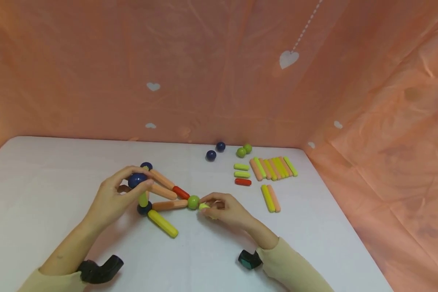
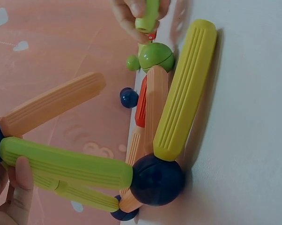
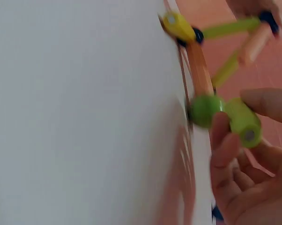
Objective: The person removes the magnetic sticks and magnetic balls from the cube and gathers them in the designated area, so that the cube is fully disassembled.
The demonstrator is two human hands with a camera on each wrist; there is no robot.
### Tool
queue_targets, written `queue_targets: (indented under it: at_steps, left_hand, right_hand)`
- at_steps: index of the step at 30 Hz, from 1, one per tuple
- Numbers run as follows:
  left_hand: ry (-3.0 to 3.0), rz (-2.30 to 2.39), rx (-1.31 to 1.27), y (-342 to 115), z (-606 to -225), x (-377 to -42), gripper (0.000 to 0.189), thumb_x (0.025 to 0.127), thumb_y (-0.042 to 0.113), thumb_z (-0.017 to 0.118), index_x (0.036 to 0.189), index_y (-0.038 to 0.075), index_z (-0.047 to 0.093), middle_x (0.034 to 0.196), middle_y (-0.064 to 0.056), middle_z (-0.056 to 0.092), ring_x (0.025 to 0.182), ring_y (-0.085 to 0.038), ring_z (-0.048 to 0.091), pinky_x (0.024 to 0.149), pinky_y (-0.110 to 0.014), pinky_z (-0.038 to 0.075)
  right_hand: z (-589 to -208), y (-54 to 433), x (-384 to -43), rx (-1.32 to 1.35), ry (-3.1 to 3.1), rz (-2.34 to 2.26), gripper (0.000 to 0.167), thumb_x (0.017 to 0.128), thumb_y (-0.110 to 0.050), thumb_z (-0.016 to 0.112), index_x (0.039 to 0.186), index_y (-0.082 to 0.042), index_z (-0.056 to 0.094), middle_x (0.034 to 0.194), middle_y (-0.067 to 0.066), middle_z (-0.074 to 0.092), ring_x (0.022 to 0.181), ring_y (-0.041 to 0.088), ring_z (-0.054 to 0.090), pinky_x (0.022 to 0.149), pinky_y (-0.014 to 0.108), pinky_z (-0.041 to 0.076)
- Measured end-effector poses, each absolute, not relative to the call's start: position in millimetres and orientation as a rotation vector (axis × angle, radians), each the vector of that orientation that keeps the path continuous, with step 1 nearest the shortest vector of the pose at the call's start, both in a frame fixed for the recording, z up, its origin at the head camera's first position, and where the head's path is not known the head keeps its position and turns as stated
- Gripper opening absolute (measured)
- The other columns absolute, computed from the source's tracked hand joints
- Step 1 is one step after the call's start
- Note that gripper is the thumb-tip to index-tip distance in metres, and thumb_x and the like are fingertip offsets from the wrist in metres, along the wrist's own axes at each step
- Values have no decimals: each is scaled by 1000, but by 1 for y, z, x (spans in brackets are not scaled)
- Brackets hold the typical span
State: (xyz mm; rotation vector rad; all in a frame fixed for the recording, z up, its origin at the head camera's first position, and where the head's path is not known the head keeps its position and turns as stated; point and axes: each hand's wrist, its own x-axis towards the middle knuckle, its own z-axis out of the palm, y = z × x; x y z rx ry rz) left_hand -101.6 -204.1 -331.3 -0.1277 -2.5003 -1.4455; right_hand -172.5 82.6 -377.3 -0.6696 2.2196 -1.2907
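Observation:
My left hand (image 1: 111, 198) grips the raised navy ball (image 1: 136, 180) of a stick-and-ball frame. From that ball an orange stick (image 2: 56, 103) sticks out with a free end, and a green stick (image 2: 66, 161) slopes to a lower navy ball (image 2: 158, 180). A yellow stick (image 1: 163, 224) juts from the lower ball. An orange stick (image 1: 169, 205) and a short red stick (image 1: 181, 192) lead to a green ball (image 1: 193, 202). Beside it my right hand (image 1: 230, 211) pinches a short light-green stick (image 3: 244, 123) between thumb and fingers; whether stick and ball touch is unclear.
Two navy balls (image 1: 211, 155) and two green balls (image 1: 241, 152) lie near the table's back edge. Short sticks, two light green and one red (image 1: 243, 182), sit right of centre. A row of longer sticks (image 1: 273, 168) and a pair (image 1: 271, 198) lie farther right.

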Motion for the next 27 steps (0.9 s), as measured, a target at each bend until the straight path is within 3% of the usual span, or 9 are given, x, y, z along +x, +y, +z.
queue_targets:
  at_steps: [7, 15, 22, 27]
  left_hand:
    - [-2522, -1464, -78, -206, -332, -100, 30, 93, 27, 65, 119, 14, 62, 120, -7, 58, 89, -7, 48, 70, -17, 45]
    - [-2499, -1471, -94, -205, -334, -102, 28, 92, 23, 66, 118, 12, 62, 120, -8, 58, 91, -4, 46, 70, -15, 44]
    - [-2497, -1470, -92, -206, -334, -102, 27, 92, 22, 66, 118, 13, 62, 118, -7, 58, 89, -4, 48, 69, -15, 45]
    - [-2495, -1473, -90, -206, -334, -102, 27, 92, 22, 66, 118, 13, 62, 118, -7, 58, 91, -5, 47, 69, -15, 45]
  right_hand:
    - [-380, 115, -194, -465, 2273, -1477, 30, 88, -14, 69, 115, -2, 63, 108, 11, 65, 84, 13, 60, 72, 22, 49]
    - [-385, 141, -208, -351, 2317, -1572, 31, 88, -4, 66, 116, 7, 61, 115, 18, 62, 84, 7, 64, 77, 19, 51]
    - [-385, 150, -211, -277, 2582, -1353, 28, 85, -12, 72, 111, -4, 69, 116, 11, 66, 92, 16, 58, 74, 21, 47]
    - [-387, 153, -213, -247, 2634, -1287, 25, 84, -12, 73, 109, -7, 71, 115, 9, 67, 88, 19, 52, 70, 23, 44]
